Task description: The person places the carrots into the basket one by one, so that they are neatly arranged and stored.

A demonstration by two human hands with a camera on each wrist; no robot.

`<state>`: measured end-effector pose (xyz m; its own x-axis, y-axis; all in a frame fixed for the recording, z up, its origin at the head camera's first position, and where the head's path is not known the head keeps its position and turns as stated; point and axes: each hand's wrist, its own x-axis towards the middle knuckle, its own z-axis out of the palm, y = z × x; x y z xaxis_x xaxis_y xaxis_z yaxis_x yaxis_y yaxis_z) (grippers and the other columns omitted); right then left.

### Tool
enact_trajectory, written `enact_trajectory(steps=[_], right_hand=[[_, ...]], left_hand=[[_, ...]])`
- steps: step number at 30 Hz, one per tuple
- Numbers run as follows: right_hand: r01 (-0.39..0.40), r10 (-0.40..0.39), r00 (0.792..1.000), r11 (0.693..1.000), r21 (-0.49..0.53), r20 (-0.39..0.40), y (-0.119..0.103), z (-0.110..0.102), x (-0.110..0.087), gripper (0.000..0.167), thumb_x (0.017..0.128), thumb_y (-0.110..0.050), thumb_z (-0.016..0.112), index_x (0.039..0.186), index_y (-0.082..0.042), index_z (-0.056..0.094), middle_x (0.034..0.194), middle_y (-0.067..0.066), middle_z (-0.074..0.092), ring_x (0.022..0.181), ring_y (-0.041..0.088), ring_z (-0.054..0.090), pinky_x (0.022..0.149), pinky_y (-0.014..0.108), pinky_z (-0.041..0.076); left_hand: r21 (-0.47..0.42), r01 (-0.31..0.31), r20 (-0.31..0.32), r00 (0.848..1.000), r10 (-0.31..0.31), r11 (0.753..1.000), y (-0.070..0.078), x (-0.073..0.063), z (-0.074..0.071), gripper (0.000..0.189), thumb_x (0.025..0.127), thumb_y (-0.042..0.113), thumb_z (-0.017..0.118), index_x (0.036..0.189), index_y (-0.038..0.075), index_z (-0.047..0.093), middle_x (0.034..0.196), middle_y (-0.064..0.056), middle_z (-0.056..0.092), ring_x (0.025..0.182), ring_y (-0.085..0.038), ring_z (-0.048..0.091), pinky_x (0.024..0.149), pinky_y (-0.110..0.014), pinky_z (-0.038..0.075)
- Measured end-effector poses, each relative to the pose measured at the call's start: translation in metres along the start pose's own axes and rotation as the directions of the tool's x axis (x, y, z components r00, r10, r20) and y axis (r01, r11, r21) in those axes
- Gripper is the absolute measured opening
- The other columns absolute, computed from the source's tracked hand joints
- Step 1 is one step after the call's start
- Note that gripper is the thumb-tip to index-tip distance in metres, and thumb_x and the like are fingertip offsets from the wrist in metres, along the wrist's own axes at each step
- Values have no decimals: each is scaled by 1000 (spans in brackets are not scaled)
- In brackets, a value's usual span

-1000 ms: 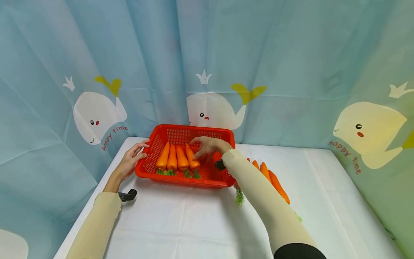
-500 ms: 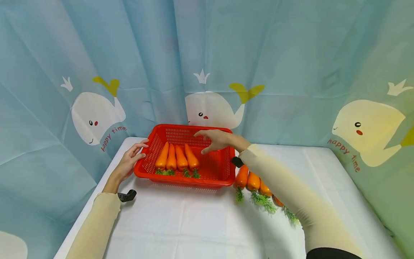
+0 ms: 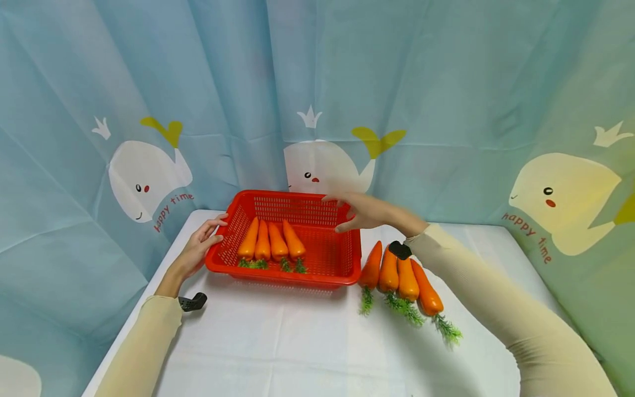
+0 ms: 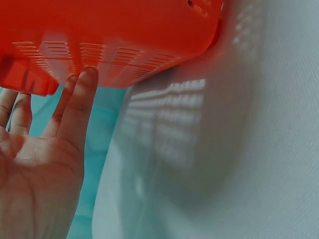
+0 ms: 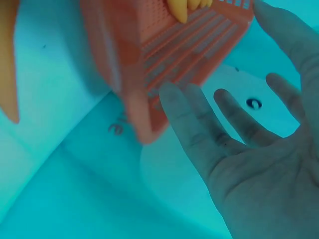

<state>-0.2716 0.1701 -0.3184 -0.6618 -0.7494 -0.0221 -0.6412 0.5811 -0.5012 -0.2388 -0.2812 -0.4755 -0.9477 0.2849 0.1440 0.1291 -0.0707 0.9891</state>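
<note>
A red plastic basket (image 3: 327, 280) stands on the table toward the back. Several orange carrots (image 3: 276, 242) with green tops lie side by side in its left half, tips pointing away. My left hand (image 3: 194, 249) touches the basket's left side; in the left wrist view, its fairly straight fingers (image 4: 82, 104) reach the slotted red wall. Above the basket's back right corner is my right hand (image 3: 364, 212), fingers spread and holding nothing. The right wrist view shows that open palm (image 5: 269, 179) beside the basket's rim (image 5: 137, 109).
More carrots (image 3: 409, 281), several in a row, lie on the white tablecloth (image 3: 278, 347) just right of the basket, leafy tops toward me. A blue curtain (image 3: 436, 99) with printed whales hangs close behind and along both sides of the table.
My right hand has let go of the rightmost carrot in the basket, risen and drawn back to the right. The carrots outside show fully now. My left hand stays at the basket.
</note>
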Motion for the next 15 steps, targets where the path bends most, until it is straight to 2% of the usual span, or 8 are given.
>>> enact_trajectory(steps=[6, 9, 15], right_hand=[[10, -6, 999, 996, 94, -49, 16, -10, -31, 76, 88, -9, 81, 153, -3, 42, 145, 18, 51, 119, 40, 55, 92, 53, 56], [-36, 43, 998, 991, 131, -50, 23, -15, -50, 77, 89, -11, 81, 154, -6, 41, 143, 19, 52, 117, 38, 58, 92, 51, 57], [-121, 132, 988, 983, 137, -77, 34, -22, -89, 76, 90, -18, 81, 155, -14, 42, 139, 20, 52, 106, 32, 67, 84, 42, 60]], left_hand=[[5, -5, 5, 1000, 5, 1000, 1, 1, -1, 32, 107, 10, 53, 137, 3, 46, 170, -9, 16, 153, -34, 17, 94, -27, 55], [6, -5, 9, 1000, 5, 1000, 0, 1, -1, 32, 107, 11, 53, 137, 4, 47, 170, -9, 16, 153, -34, 16, 95, -27, 55], [1, -1, 14, 1000, 1, 1000, -2, 0, -2, 31, 106, 11, 54, 136, 5, 48, 170, -9, 16, 154, -35, 14, 95, -27, 55]])
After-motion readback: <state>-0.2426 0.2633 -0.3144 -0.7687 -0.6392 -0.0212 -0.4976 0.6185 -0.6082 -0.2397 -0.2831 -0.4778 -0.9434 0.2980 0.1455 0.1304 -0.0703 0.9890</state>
